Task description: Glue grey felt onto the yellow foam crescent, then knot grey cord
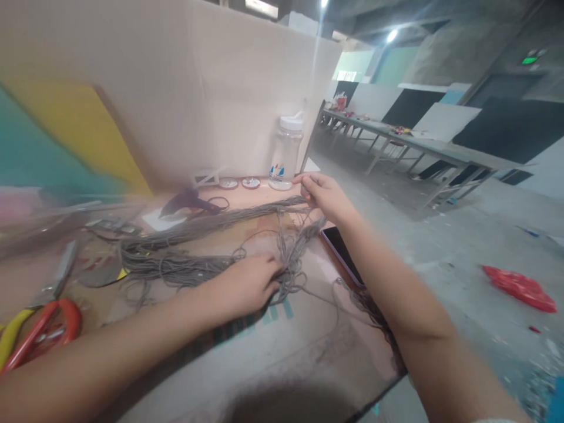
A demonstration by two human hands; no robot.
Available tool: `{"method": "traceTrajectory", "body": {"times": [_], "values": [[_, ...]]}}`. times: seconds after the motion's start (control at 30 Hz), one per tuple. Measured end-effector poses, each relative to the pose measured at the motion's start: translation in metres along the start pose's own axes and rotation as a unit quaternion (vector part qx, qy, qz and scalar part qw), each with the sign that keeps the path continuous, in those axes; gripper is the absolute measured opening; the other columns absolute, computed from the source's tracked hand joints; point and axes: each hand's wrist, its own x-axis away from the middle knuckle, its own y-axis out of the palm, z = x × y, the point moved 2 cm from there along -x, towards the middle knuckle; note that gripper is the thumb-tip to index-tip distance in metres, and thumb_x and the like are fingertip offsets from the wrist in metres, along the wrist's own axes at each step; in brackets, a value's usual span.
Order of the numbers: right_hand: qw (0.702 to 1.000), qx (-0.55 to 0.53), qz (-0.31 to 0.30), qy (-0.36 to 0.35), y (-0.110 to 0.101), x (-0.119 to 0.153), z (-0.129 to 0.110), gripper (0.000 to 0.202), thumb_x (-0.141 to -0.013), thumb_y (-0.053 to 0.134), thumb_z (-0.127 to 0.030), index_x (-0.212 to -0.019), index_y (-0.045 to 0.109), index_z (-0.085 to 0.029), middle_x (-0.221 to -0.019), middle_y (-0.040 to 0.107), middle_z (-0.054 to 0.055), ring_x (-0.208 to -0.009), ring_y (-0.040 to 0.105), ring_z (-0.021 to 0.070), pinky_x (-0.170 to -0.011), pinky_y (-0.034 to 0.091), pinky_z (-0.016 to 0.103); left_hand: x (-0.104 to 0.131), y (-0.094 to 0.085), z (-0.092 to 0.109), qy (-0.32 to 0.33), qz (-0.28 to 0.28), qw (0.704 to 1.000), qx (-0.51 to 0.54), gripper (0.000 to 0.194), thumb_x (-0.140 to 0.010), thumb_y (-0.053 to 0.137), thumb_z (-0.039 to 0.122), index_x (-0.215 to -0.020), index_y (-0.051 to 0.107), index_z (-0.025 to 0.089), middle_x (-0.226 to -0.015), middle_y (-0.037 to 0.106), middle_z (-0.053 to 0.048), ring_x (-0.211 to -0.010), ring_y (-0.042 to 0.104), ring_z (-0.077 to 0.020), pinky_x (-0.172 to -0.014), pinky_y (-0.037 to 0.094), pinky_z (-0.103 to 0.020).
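A long tangled bundle of grey cord lies looped across the table. My left hand rests low on its near side, fingers curled round the loose strands. Higher and to the right, my right hand is closed in a pinch at the far end of the bundle, where strands run up to the fingers. Exactly how many strands it grips is hidden. Under my right forearm lies a dark-screened phone. Left of the bundle are scissors with red and yellow handles.
A clear bottle with a white lid stands by the upright board, near round tins and a dark glue gun. The table's right edge drops to a floor with a red plastic bag. Long tables stand beyond.
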Motion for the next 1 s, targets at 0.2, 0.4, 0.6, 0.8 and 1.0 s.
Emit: {"method": "traceTrajectory", "body": {"times": [0.2, 0.4, 0.6, 0.8, 1.0], "values": [[0.999, 0.014, -0.044, -0.005, 0.004, 0.010, -0.012, 0.023, -0.100, 0.047, -0.034, -0.098, 0.061, -0.017, -0.059, 0.037, -0.006, -0.048, 0.023, 0.0068, -0.045, 0.021, 0.020, 0.014, -0.020, 0.013, -0.016, 0.033, 0.996, -0.077, 0.028, -0.091, 0.054, 0.036, -0.105, 0.069, 0.017, -0.115, 0.066, -0.014, -0.108, 0.061, -0.0330, -0.094, 0.049, -0.046], [0.997, 0.025, -0.070, -0.002, 0.015, 0.015, -0.016, 0.023, -0.101, 0.046, -0.033, -0.112, 0.059, -0.019, -0.060, 0.035, -0.006, -0.052, 0.033, 0.0083, -0.048, 0.028, 0.020, -0.038, -0.089, -0.009, -0.102, 0.261, 0.957, 0.082, 0.042, -0.091, 0.053, 0.042, -0.128, 0.061, 0.021, -0.118, 0.069, -0.009, -0.098, 0.066, -0.0265, -0.091, 0.049, -0.041], [0.996, 0.023, -0.089, 0.012, 0.021, 0.018, -0.010, 0.042, -0.100, 0.046, -0.044, -0.137, 0.045, -0.023, -0.067, 0.045, -0.004, -0.055, 0.040, 0.0097, -0.047, 0.029, 0.020, -0.077, -0.072, -0.030, -0.055, 0.263, 0.887, 0.376, 0.062, -0.089, 0.058, 0.047, -0.142, 0.047, 0.018, -0.118, 0.070, -0.013, -0.094, 0.069, -0.0215, -0.079, 0.055, -0.034], [0.996, 0.062, -0.061, 0.001, 0.031, 0.016, 0.003, 0.057, -0.098, 0.039, -0.060, -0.138, 0.045, -0.020, -0.077, 0.050, -0.001, -0.059, 0.043, 0.0090, -0.049, 0.035, 0.020, -0.076, -0.059, -0.031, -0.006, 0.230, 0.901, 0.368, 0.039, -0.086, 0.060, 0.047, -0.107, 0.072, 0.015, -0.105, 0.074, -0.009, -0.093, 0.069, -0.0220, -0.084, 0.055, -0.033], [0.990, 0.077, -0.116, 0.017, 0.023, 0.017, -0.003, 0.069, -0.095, 0.029, -0.069, -0.139, 0.047, -0.019, -0.082, 0.063, 0.005, -0.065, 0.058, 0.0133, -0.060, 0.048, 0.025, -0.064, -0.074, -0.030, -0.044, 0.272, 0.904, 0.328, 0.023, -0.082, 0.065, 0.038, -0.082, 0.075, 0.016, -0.084, 0.076, -0.005, -0.083, 0.069, -0.0214, -0.083, 0.052, -0.033]]}}
